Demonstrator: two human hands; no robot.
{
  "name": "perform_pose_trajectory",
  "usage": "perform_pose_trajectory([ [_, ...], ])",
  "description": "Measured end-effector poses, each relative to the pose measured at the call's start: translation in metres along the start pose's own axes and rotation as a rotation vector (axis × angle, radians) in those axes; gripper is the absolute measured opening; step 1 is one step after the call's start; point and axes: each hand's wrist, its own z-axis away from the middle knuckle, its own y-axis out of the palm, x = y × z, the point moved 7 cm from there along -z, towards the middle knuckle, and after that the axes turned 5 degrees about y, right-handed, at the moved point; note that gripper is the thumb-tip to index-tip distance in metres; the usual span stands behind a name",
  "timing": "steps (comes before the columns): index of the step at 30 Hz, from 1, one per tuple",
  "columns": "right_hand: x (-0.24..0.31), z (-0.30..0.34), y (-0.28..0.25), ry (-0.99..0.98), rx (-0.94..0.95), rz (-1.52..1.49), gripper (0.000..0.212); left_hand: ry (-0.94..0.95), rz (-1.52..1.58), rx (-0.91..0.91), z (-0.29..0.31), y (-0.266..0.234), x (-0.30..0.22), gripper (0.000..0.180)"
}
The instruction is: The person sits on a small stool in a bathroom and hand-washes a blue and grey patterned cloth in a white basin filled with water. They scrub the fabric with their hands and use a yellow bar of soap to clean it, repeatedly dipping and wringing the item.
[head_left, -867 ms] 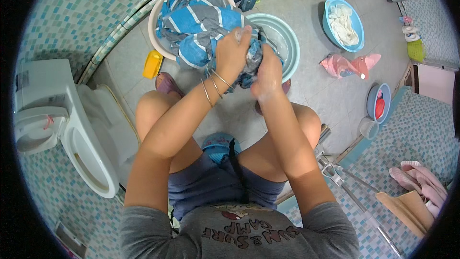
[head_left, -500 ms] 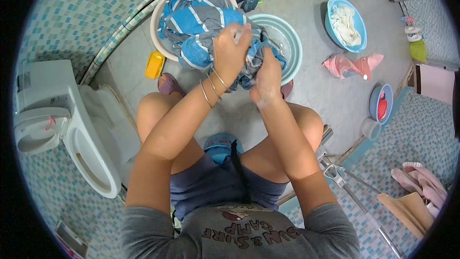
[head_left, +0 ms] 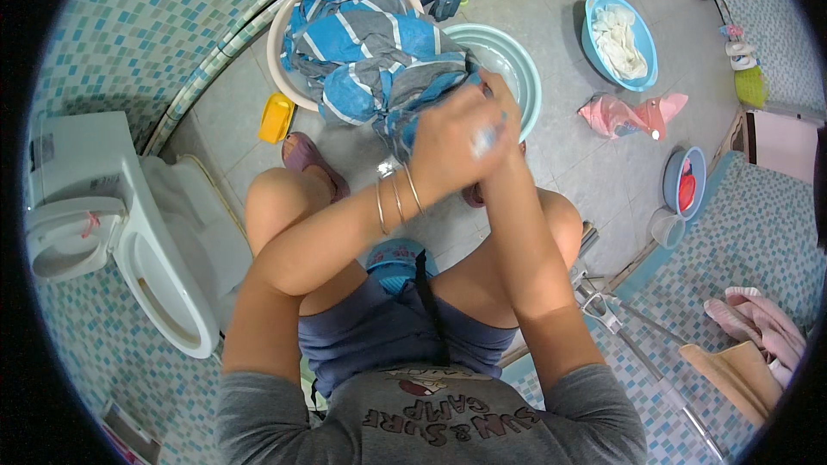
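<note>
A large wet-looking cloth (head_left: pixel 379 43) with blue, grey and white stripes is heaped in a pale beige basin (head_left: pixel 277 52). Its near end hangs over that rim, toward a light teal basin (head_left: pixel 531 77) with water in it. My right hand (head_left: pixel 502 108) is closed on the bunched cloth end above the teal basin's near side, its fingers partly covered. Smeared by motion, my left hand (head_left: pixel 457 138) lies across the right hand and wrist. A whitish patch shows on its back, and its fingers cannot be made out. Several thin bangles (head_left: pixel 398 198) circle my left wrist.
A yellow scoop-like piece (head_left: pixel 276 117) lies left of the basins. At right are a blue basin of white cloth (head_left: pixel 589 43), a pink plastic bag (head_left: pixel 633 114) and a small blue tub (head_left: pixel 671 185). A toilet (head_left: pixel 168 275) stands left; a metal pole (head_left: pixel 646 362) leans at lower right.
My left hand has come toward me and to the right, from gripping the cloth to crossing over the right hand. The cloth's bunched end has shifted; my left foot has moved slightly.
</note>
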Motion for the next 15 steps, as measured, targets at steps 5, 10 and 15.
perform_pose_trajectory([
  [5, 0.05, 0.044, 0.034, 0.585, -0.16, -0.849, 0.018, -0.125, -0.185, -0.059, -0.011, -0.019, 0.06, 0.017],
  [10, 0.001, 0.003, 0.008, 0.308, -0.036, -0.391, 0.018, -0.079, -0.165, -0.093, 0.001, -0.006, 0.019, 0.016],
  [15, 0.039, 0.037, 0.037, 0.632, -0.093, -0.9, 0.02, -0.056, -0.155, -0.053, -0.007, -0.015, 0.041, 0.016],
])
